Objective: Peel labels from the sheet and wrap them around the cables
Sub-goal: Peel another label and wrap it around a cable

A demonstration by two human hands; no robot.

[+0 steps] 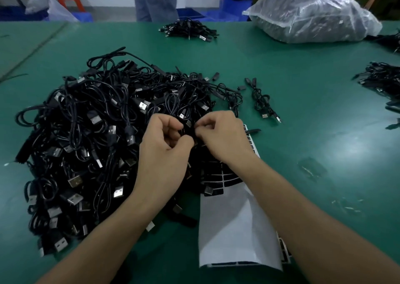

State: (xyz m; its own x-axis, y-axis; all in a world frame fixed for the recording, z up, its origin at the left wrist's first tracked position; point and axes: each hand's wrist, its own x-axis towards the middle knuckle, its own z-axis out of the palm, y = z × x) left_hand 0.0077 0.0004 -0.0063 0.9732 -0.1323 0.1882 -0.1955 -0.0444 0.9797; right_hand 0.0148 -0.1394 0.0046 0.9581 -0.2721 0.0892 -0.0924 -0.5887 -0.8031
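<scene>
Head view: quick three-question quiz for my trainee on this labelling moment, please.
1. True or false: the left hand and the right hand both pinch the same black cable.
2. Where does the label sheet lie? A) beside the cable pile, partly below the right forearm; B) in a blue crate; C) draped over the pile's far side.
3. Fill in: the clear plastic bag of cables sits at the far ____ side of the green table.

Key: 1 true; 2 A; 3 right.
</scene>
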